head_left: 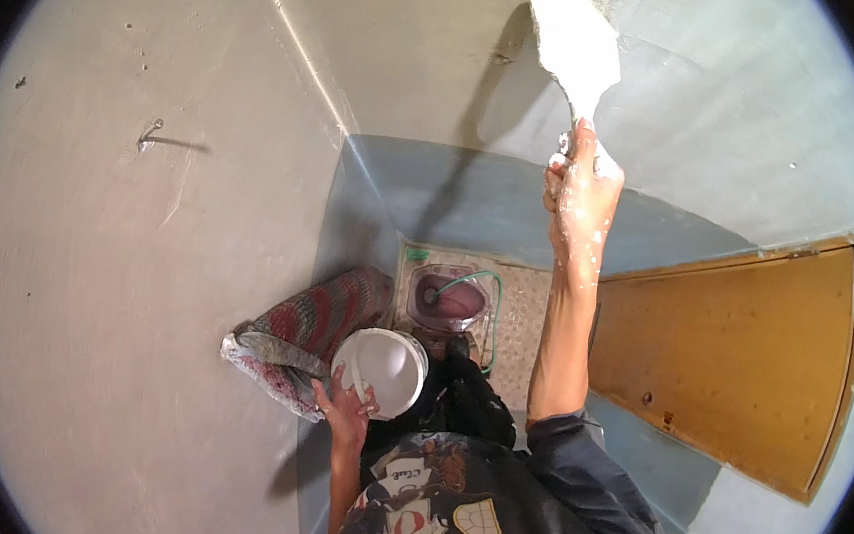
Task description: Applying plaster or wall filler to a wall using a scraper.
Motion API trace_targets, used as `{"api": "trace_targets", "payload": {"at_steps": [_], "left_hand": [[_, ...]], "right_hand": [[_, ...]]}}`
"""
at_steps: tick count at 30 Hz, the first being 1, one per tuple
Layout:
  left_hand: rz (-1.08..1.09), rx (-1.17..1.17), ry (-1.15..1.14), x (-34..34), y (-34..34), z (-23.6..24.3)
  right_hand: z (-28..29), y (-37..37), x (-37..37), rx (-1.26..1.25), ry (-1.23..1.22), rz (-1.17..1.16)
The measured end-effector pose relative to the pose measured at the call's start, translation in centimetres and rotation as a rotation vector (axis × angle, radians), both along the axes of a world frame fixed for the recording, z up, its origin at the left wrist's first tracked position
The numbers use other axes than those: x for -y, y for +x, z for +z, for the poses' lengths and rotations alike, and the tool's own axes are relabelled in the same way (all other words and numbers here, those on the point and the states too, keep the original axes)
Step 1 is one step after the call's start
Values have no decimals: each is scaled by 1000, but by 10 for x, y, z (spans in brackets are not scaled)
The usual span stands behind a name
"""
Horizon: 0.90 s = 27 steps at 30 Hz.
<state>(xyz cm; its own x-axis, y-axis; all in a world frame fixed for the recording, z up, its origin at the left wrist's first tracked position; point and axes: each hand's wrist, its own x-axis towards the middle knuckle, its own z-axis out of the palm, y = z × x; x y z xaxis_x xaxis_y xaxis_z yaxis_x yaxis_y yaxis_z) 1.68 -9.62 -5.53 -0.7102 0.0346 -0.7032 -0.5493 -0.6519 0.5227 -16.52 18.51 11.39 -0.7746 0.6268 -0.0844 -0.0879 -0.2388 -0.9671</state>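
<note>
I see my right hand (581, 194) clamped around the handle of a putty-loaded trowel (575, 46) pressed high against the wall (126, 273). My left hand (346, 406) grips the white bucket (384, 369) at waist level. Wet putty could drop off the blade, or the bucket could tip while I stretch.
</note>
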Motion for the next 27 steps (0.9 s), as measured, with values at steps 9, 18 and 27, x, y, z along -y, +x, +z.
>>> {"api": "trace_targets", "payload": {"at_steps": [9,18,27], "left_hand": [[5,-7,-1,7,9,-6],[17,-9,-21,7,15,-5],[53,4,-24,11,18,-5]], "right_hand": [[-101,-36,-16,58,340,-29],[-253,-6,3,308,512,-22],[-265,1,15,349,180,-50]]}}
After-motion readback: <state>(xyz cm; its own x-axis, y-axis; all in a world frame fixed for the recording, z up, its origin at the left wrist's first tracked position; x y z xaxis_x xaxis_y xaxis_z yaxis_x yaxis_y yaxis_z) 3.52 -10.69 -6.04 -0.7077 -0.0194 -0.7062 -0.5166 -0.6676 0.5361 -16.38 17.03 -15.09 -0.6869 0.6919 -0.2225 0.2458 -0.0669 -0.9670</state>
